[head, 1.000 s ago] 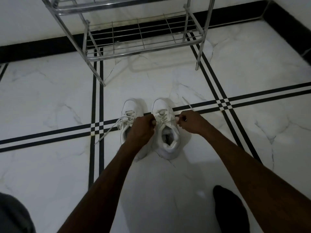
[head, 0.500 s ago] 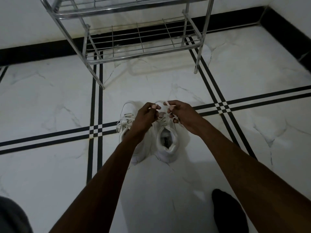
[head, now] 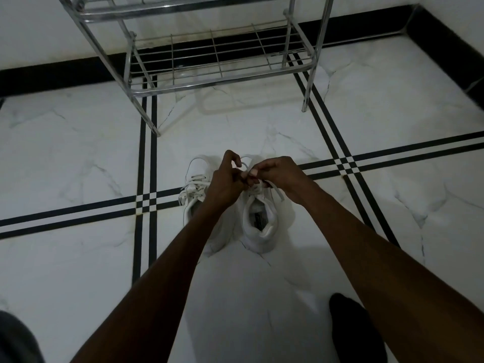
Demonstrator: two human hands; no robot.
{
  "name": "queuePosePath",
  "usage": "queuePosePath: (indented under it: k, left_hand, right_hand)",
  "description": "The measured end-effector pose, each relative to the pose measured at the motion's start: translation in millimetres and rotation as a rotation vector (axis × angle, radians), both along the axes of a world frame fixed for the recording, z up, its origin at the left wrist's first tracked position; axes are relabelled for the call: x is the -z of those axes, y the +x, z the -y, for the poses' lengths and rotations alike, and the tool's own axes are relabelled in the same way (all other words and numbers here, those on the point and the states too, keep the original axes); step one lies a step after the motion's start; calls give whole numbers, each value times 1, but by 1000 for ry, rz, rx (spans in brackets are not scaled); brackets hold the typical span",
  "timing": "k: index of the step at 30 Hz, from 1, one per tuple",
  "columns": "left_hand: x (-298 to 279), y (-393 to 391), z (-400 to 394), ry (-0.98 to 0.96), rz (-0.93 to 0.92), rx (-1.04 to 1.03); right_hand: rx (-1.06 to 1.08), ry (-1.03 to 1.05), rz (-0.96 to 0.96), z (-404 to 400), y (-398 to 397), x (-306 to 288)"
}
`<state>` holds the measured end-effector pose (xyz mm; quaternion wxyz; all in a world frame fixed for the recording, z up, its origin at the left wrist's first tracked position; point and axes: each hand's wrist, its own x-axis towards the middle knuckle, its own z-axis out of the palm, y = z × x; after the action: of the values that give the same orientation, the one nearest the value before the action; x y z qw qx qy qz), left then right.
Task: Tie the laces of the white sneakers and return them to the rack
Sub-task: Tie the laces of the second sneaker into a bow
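Two white sneakers (head: 259, 221) stand side by side on the marble floor (head: 78, 258) before the metal rack (head: 214, 61). Left hand (head: 226, 179) and right hand (head: 277, 171) pinch the right sneaker's lace (head: 278, 193), a loop raised between them.

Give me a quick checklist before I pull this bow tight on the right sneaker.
1. Both hands on the lace: ok; left hand and right hand pinch it above the right sneaker.
2. Loop formed: ok, a small lace loop shows between the hands.
3. Knot underneath snug: cannot tell, hidden by the hands.
4. Left sneaker tied: not ok, laces loose.
5. Rack bottom shelf free: ok.
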<state>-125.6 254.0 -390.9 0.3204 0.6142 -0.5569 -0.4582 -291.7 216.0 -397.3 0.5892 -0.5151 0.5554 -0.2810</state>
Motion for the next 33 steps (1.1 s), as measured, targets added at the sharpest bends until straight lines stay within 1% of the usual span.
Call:
queuePosePath:
  k: [3, 5, 8, 10, 11, 14, 15, 17, 19, 22, 24, 26, 28, 31, 33]
  left_hand:
    - [-1, -2, 3, 10, 37, -11]
    - [-1, -2, 4, 15, 53, 10]
    - [1, -3, 3, -5, 38, 55]
    - [4, -2, 3, -15, 11, 45]
    - [6, -1, 4, -13, -4, 32]
    - [14, 3, 6, 39, -69, -26]
    - [16, 4, 7, 65, -91, -46]
    - [20, 7, 8, 112, -110, -75]
    - [21, 8, 9, 132, -114, -85]
    - [19, 7, 8, 125, -118, -93]
    - [16, 4, 6, 136, -159, -113]
    - [13, 3, 5, 162, -183, -136]
    - [13, 4, 5, 173, -203, -115]
    - [11, 3, 4, 155, -180, -44]
    - [9, 1, 5, 100, -111, 1]
  right_hand:
    - [-96, 2, 97, -2, -3, -4]
    - [-97, 11, 134, -3, -2, -8]
    - [11, -29, 37, -1, 6, -2]
    - [74, -2, 11, 0, 9, 3]
    - [78, 43, 54, 1, 9, 5]
    - [49, 183, 276, 0, 3, 6]
    - [19, 197, 288, 1, 0, 5]
    - [-73, 149, 181, 2, -8, 3]
    - [-200, 25, -29, 4, -15, -5]
    - [-327, -242, -358, 12, -15, -17]
    - [-317, -451, -487, 15, -8, -17]
    - [-251, -562, -494, 14, -1, -12]
    - [-194, -600, -479, 10, 4, -3]
    - [-95, -562, -419, 4, 8, 2]
    - [-48, -519, -350, 2, 8, 2]
